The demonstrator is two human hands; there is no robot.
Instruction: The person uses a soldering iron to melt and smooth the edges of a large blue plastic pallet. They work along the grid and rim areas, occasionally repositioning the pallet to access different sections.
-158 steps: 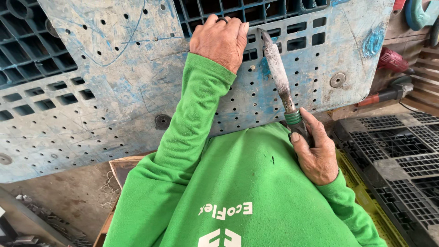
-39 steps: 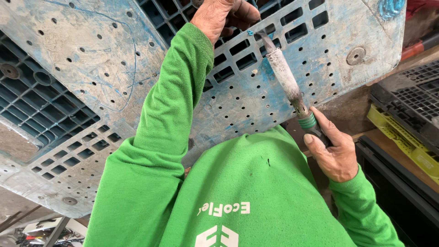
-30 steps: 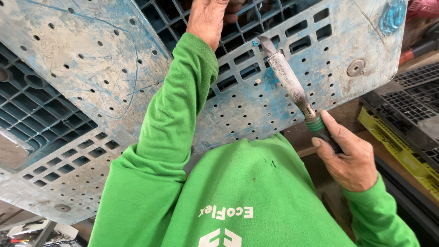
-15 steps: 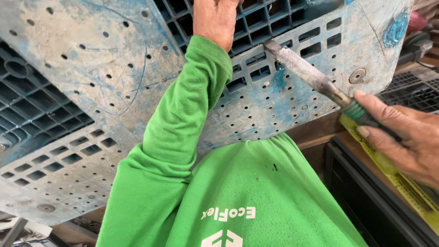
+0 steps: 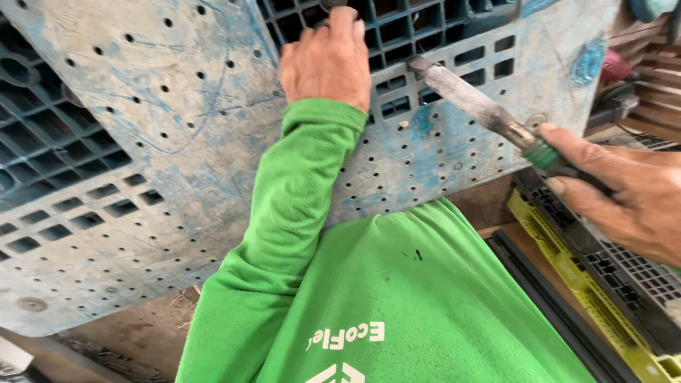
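While the big blue perforated pallet (image 5: 163, 135) leans up in front of me, its dusty, scuffed face fills the left and middle of my view, open grid cells at the far left edge and rows of small round holes across the rest. My left hand (image 5: 328, 60) sits high on it, fingers curled closed over a rib of the slotted grid near the top, green sleeve (image 5: 284, 234) running down to my chest. That grip is what steadies the panel, so I judge it should stay firm and close to the working spot.

Right of it, the worn knife (image 5: 472, 106) angles up, its tip resting at a slot just beside my left hand. My right hand (image 5: 624, 195) is wrapped shut around the green-and-dark handle at the frame's right side. To do this well, I'd keep the blade pointed away from my left fingers, push with short controlled strokes, and let the slot edge guide the tip.

Below right, a yellow-edged dark crate (image 5: 603, 284) lies near my right hand.
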